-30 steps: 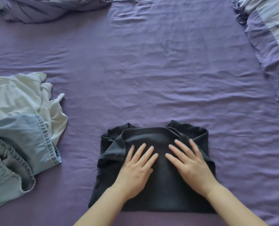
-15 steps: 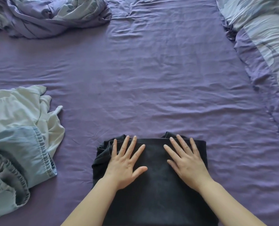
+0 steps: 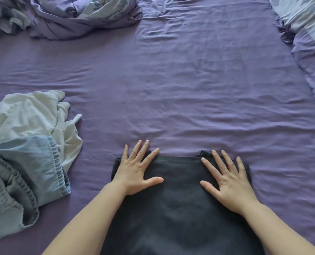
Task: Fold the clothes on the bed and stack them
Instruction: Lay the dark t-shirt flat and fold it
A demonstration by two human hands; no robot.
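While both palms lie flat on it, a folded dark grey garment [image 3: 180,199] sits on the purple bed sheet [image 3: 171,92], near the bottom centre of the view, close to the person. Its far edge is a straight fold; bits of fabric poke out at the far left & far right corners.

Left hand [image 3: 136,170]: fingers [image 3: 143,150] straight, spread wide, pressing the garment's far left corner. The fingertips reach just past the fold onto the sheet; thumb points inward, toward the other hand. Holding nothing.

Right hand [image 3: 228,181]: fingers [image 3: 224,161] also straight & spread wide, flat on the far right corner, thumb pointing inward. Holding nothing. The two hands are well apart, w/ bare dark cloth between them. Both forearms are bare.

To the left, apart from the dark garment, is an unfolded heap: a crumpled white garment [image 3: 29,118], w/ light blue denim clothing [image 3: 20,179] lying partly over its near side. The denim has gathered, elasticated edges.

Far left, at the top of the bed: a bunched purple patterned duvet [image 3: 75,15]. Far right: a pillow or bedding [image 3: 307,30] in purple & pale blue print; can't tell which.

No brand, label or writing readable on any fabric.
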